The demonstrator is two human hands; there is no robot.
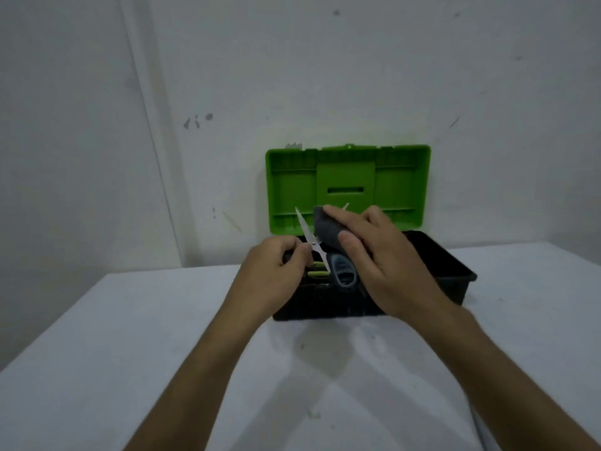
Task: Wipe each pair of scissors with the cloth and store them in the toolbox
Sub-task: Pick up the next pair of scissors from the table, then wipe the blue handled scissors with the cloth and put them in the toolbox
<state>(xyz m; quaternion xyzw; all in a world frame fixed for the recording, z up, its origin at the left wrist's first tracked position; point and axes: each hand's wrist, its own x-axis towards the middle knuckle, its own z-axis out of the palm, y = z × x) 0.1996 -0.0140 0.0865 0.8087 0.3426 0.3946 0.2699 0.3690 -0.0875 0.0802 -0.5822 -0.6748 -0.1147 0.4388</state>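
Observation:
A pair of scissors (305, 231) with grey-blue handles is held spread wide above the black toolbox (455, 271). My left hand (276, 271) grips one handle, and one bare blade points up and to the left. My right hand (380, 255) pinches a dark grey cloth (325, 231) wrapped round the other blade, whose tip pokes out beyond my fingers. The second handle loop (343, 273) hangs below the cloth. Something yellow-green (317, 270) lies inside the box under my hands; I cannot tell what it is.
The toolbox's green lid (348, 187) stands open against the white wall. The box sits at the back of a white table (130, 353), whose left edge runs diagonally at the lower left. My forearms cross the table's front.

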